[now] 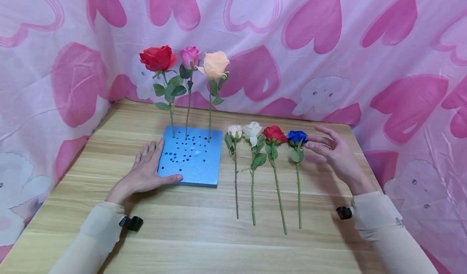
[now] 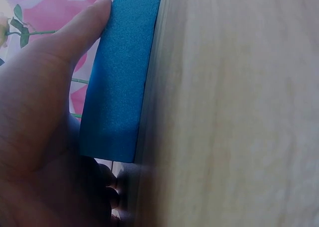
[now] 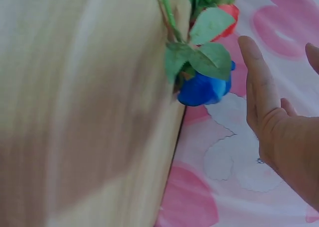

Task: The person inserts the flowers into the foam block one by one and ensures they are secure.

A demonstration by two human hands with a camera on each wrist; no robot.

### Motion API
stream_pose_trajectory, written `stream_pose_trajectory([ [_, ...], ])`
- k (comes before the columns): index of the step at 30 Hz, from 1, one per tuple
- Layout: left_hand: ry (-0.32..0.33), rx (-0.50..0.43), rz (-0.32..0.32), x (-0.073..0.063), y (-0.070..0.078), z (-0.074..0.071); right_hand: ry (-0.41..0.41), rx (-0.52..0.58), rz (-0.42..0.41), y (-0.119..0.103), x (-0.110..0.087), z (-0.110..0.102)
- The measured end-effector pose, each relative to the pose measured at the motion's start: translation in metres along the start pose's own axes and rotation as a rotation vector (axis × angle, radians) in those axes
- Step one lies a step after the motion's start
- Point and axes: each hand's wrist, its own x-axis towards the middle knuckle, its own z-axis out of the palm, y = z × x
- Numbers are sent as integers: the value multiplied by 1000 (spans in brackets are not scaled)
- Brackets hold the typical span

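A blue foam block (image 1: pixel 197 172) dotted with small holes lies on the table at centre left. Standing upright in its back part are a red rose (image 1: pixel 159 58), a pink rose (image 1: pixel 190 57) and a peach rose (image 1: pixel 215 65). My left hand (image 1: pixel 147 172) rests at the block's left side, the straight thumb across its front corner. In the left wrist view the thumb lies along the block's edge (image 2: pixel 122 72). My right hand (image 1: pixel 337 154) hovers just right of a blue rose (image 1: pixel 297 137), fingers loosely spread. The right wrist view shows this blue flower head (image 3: pixel 202 87) apart from the fingers.
Left of the blue rose, a red rose (image 1: pixel 274 134), a white flower (image 1: pixel 252 132) and a pale pink rose (image 1: pixel 235 131) lie in a row, stems toward me. A pink heart-print cloth (image 1: pixel 255 71) hangs behind the wooden table (image 1: pixel 204 229) and at its sides.
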Motion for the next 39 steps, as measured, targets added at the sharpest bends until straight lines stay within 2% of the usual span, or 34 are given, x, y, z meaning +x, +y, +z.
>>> stream_pose_trajectory([
  [5, -6, -2, -3, 1, -1, 1, -33, -8, 84, 12, -9, 1],
  [7, -8, -2, -3, 1, -1, 2, -51, 38, 122, 17, -13, 2],
  [18, -5, 0, 1, 1, 0, 1, -97, 134, 274, 37, -28, 7],
  [26, -5, -3, -4, 2, -1, 2, -114, -5, 315, 45, -30, 16],
  [34, -5, -7, -7, 1, 0, 0, -136, -50, 336, 49, -27, 23],
  [39, 0, -6, 0, 0, 0, -1, -121, -128, 351, 47, -27, 32],
])
